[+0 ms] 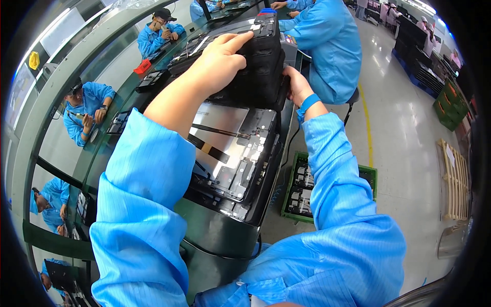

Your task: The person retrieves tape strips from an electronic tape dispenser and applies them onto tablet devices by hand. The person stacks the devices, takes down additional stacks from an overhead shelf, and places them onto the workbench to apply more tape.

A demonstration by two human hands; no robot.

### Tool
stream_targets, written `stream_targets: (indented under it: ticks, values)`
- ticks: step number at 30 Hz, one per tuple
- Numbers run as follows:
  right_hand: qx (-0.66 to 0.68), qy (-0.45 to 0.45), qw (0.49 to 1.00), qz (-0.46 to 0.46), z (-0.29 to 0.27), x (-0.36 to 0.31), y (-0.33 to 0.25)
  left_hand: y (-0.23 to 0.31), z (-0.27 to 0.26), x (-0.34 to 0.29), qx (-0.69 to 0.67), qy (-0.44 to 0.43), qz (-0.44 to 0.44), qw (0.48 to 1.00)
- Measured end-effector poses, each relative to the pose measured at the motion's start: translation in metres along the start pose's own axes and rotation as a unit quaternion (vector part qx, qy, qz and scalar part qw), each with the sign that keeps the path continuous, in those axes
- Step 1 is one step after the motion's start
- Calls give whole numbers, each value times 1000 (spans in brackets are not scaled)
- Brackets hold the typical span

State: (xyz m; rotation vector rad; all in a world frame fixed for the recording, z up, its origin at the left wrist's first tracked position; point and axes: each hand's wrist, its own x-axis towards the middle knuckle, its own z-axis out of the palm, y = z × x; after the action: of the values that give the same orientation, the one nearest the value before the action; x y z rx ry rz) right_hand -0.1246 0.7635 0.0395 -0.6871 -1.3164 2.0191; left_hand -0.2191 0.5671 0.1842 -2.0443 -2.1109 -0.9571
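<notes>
Black stack (262,55) partly behind left hand (223,60)

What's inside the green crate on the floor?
Black and silvery parts show in the green crate; the right sleeve covers its middle, and anything deeper down is hidden.

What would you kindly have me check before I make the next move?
1. Left hand at the top of the stack: ok.
2. Right hand at the stack's right side: ok.
3. Firm right-hand grip: cannot tell, fingertips partly hidden.
4. Wristband on the right wrist: ok.
5. Floor beside the table free: not ok, a green crate stands there.
</notes>
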Motion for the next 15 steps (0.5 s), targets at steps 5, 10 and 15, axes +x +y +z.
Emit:
stream_targets:
  ticks: [5, 10, 15]
  values:
    - [-424, 55, 904, -10, -34, 40, 10, -6, 20, 12, 75, -11, 11, 997]
    - [-607, 23, 775, -175, -41, 35, 42, -1, 43, 9, 193, -30, -46, 980]
    - [-365, 120, 896, -221, -12, 21, 45, -2, 26, 6, 188, -72, -51, 978]
